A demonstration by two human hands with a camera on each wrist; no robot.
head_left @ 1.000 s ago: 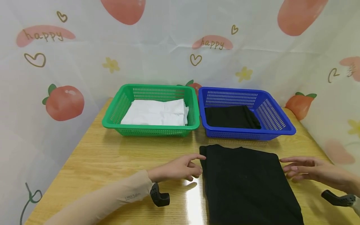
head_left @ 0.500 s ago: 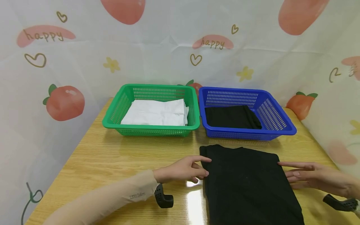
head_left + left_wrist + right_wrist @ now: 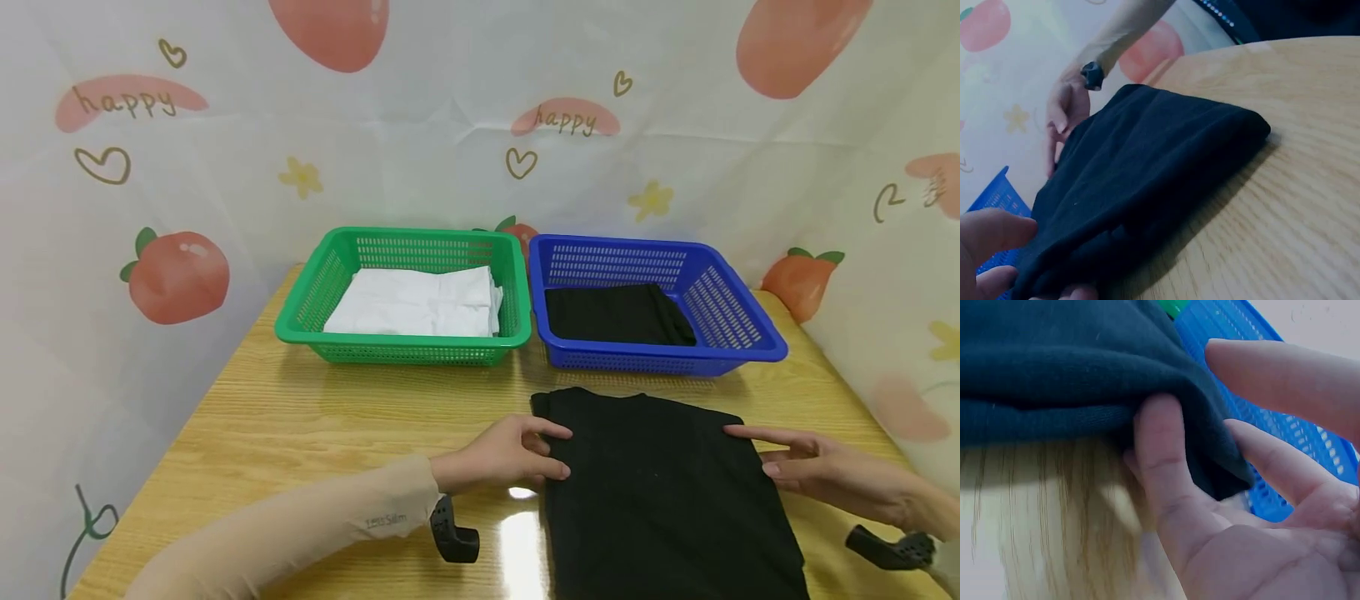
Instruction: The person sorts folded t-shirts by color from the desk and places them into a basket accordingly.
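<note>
A folded black shirt (image 3: 660, 500) lies on the table, its neckline edge toward the baskets. My left hand (image 3: 506, 454) is at the shirt's upper left edge, index finger and thumb reaching over the cloth. Part of its other fingers is hidden. My right hand (image 3: 832, 475) is at the upper right edge, with the index finger extended over the shoulder corner. In the right wrist view, the right thumb (image 3: 1163, 440) touches the layered edge, while another finger (image 3: 1272, 459) meets the cloth's far side. The left wrist view shows left fingertips (image 3: 1019, 231) beside the shirt's near corner.
Behind the shirt stands a blue basket (image 3: 663, 358) with folded black cloth (image 3: 618, 315) inside. A green basket (image 3: 405, 340) beside it holds folded white cloth (image 3: 420, 304). The wooden table (image 3: 337, 417) meets a printed curtain (image 3: 420, 158) at the back and sides.
My left hand has moved right, from the shirt's edge to over its upper left part. The right hand has come slightly left onto the opposite edge. Shirt and baskets stay put.
</note>
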